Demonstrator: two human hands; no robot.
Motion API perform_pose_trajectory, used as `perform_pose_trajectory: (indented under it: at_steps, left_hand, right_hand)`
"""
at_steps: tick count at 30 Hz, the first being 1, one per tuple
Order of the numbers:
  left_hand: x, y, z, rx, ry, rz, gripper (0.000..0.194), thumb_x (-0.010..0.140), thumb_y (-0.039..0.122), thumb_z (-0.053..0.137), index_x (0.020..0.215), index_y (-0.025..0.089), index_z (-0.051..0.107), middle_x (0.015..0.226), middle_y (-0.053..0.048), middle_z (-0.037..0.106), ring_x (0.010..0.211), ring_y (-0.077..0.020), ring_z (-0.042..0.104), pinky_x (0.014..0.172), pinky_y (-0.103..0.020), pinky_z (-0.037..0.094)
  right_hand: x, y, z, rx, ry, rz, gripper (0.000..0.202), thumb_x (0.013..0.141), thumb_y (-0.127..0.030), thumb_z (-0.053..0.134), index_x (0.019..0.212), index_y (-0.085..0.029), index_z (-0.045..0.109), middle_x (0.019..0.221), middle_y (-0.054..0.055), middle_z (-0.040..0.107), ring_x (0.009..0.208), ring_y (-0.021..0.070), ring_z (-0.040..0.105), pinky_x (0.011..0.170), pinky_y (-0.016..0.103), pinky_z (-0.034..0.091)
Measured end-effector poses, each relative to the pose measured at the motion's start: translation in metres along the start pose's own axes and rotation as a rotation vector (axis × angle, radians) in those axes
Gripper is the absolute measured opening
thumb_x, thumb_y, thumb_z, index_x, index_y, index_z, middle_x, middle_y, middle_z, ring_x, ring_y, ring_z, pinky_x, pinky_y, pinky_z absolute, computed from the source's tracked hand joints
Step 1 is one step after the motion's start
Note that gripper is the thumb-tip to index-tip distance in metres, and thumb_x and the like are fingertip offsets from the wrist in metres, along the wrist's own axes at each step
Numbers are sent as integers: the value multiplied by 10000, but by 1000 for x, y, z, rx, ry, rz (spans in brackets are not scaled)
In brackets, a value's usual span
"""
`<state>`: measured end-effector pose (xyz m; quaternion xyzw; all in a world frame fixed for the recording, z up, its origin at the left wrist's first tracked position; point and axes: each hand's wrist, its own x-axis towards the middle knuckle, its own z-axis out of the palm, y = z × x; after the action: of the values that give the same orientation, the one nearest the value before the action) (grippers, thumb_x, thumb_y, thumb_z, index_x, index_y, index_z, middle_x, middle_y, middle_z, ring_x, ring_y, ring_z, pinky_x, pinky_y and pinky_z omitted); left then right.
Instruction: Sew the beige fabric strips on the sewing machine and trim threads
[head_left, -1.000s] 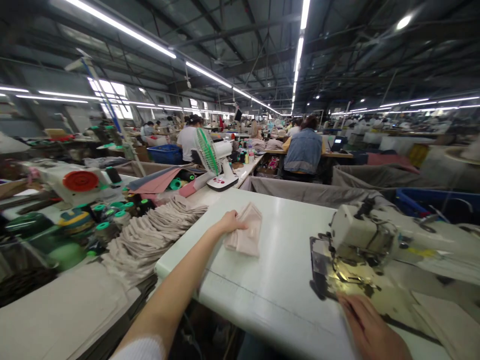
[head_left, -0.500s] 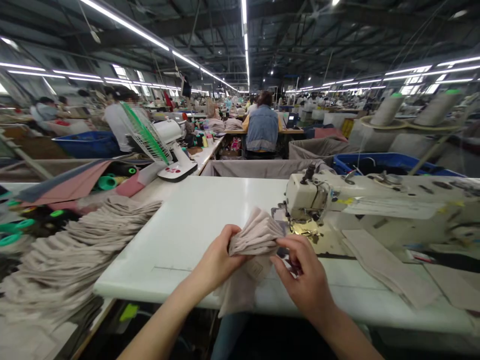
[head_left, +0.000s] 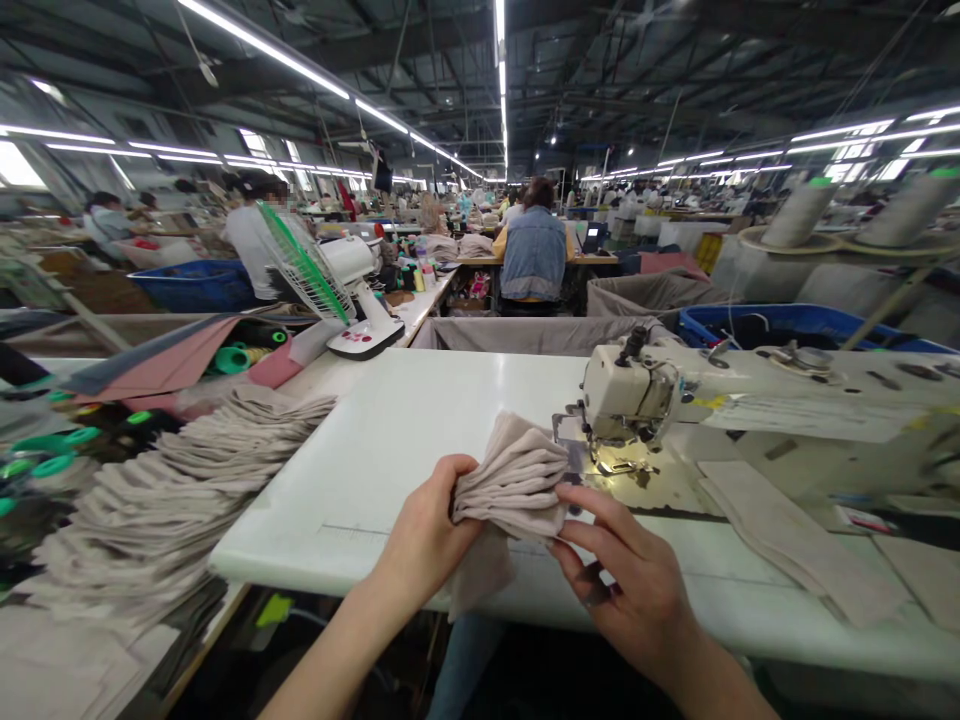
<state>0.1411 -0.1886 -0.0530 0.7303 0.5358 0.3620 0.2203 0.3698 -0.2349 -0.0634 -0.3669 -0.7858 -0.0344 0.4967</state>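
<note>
My left hand (head_left: 429, 528) is wrapped round the left end of a bunched stack of beige fabric pieces (head_left: 517, 475), held above the white table (head_left: 360, 450). A thin pale piece (head_left: 484, 575) hangs below the stack over the table's front edge. At the stack's right end, my right hand (head_left: 626, 565) pinches the fabric edges between thumb and fingers. Just beyond the stack, to the right, is the lit needle area of a cream sewing machine (head_left: 622, 400).
A long row of folded beige pieces (head_left: 187, 490) lies at the left, near thread cones and a white fan (head_left: 367, 325). Flat beige strips (head_left: 795, 540) rest at the right. Beyond the table are a fabric-lined bin (head_left: 517, 336) and a seated person (head_left: 534, 250).
The stack has fanned out and tilted, showing more of its folded edges. My right hand's fingers have shifted slightly lower along it. The whole view has shifted a little, with the scene moved rightward.
</note>
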Motion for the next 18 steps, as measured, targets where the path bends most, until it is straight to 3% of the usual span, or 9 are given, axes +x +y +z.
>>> perform_pose_trajectory:
  at_steps: [2,4,6,8,10,12,18]
  left_hand:
    - [-1,0,-1,8,5,-14,343,743,188,571,1081,239,548,912,8,667,808,-188,643,731,-276,498]
    - [-2,0,-3,9,10,-20,359,736,185,570,1090,239,549,926,2,673,820,-193,646,747,-283,507]
    - [-4,-1,-3,16,14,-8,359,737,182,563,1090,241,552,917,0,676,821,-196,648,747,-285,506]
    - [-6,-1,-3,27,22,26,346,742,176,558,1081,245,557,893,4,678,810,-196,653,727,-281,498]
    - [-7,-2,-3,33,32,70,343,746,163,560,1077,252,560,891,10,684,811,-193,662,715,-275,493]
    - [-9,-3,-4,34,43,105,352,746,148,567,1082,255,559,907,13,692,823,-191,671,715,-271,494]
    - [-10,-8,-9,53,69,135,359,746,144,568,1089,248,568,917,-1,702,847,-207,681,748,-293,513]
  right_hand:
    - [0,-2,0,68,-10,10,138,912,-131,609,1014,-218,640,1142,106,699,1016,204,695,792,297,601]
    - [0,-5,-1,156,-7,86,72,918,-222,636,984,-223,608,1075,90,709,803,159,692,634,251,579]
    - [1,-7,-2,211,-5,189,172,931,-325,634,1062,-224,586,993,62,714,576,105,577,483,219,500]
    - [1,-8,-1,225,-18,254,358,952,-366,604,1270,-221,527,929,31,702,487,85,462,419,208,437]
    - [2,-8,2,229,-49,256,510,961,-371,594,1422,-228,429,893,9,672,493,87,445,423,205,433]
    - [2,-7,4,236,-78,231,539,961,-370,598,1450,-235,415,896,7,642,508,86,450,438,207,441]
    - [7,-7,2,203,-52,188,327,943,-449,620,1191,-237,639,1195,114,570,618,98,535,453,213,471]
